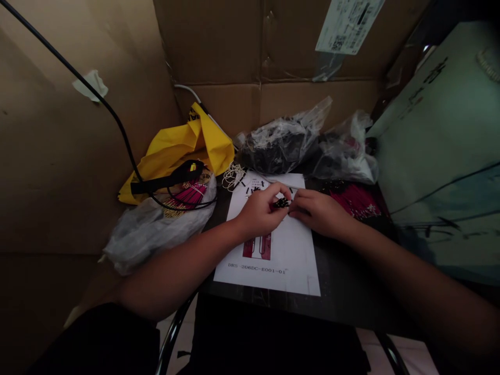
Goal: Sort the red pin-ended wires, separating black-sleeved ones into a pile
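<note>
Left hand (260, 211) grips small dark bundle (281, 202), above printed sheet (266, 277) on desk (344, 284). Bundle's visible end points toward right hand (326, 212), just beside; its fingers are bent inward, can't tell if gripping. Full axis hidden.

Printed code (255, 269) on a white paper sheet (292, 255)
"DRS-206DC-E001-01" reads just nearside of the left hand (261, 211); well beyond that hand, a white rectangular label (351, 21) on brown cardboard (292, 31) carries a QR code (338, 42) and illegibly small print
</note>
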Demonstrator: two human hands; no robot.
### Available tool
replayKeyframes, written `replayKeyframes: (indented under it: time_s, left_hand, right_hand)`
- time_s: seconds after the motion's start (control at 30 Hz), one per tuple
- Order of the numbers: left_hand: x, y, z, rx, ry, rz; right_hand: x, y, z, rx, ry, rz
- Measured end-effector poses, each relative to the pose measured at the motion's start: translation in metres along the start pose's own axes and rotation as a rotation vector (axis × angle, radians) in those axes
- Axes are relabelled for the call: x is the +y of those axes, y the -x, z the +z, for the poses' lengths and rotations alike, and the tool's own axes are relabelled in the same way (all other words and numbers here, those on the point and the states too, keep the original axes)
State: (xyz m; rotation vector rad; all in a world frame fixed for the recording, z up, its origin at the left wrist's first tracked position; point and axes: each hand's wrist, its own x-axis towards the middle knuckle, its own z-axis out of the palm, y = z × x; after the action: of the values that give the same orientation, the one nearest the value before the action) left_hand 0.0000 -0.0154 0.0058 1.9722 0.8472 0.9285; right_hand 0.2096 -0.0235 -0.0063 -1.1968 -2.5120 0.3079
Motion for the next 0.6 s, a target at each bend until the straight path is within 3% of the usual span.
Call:
replayKeyframes:
  time_s: [0.23,0.3,0.47,0.6]
  left_hand:
    - [0.004,0.003,0.000,0.027,0.022,0.047]
    - [0.005,0.003,0.000,0.036,0.027,0.040]
    - [0.003,0.000,0.001,-0.011,-0.033,0.034]
    - [0.000,-0.001,0.002,-0.047,-0.066,0.048]
  right_hand:
    - [-0.009,0.000,0.008,0.004,0.297,-0.099]
    - [-0.011,0.002,0.010,0.082,0.267,-0.081]
    - [-0.017,0.000,0.013,0.427,0.005,-0.080]
    - [-0.025,-0.002,0.014,0.536,-0.129,-0.127]
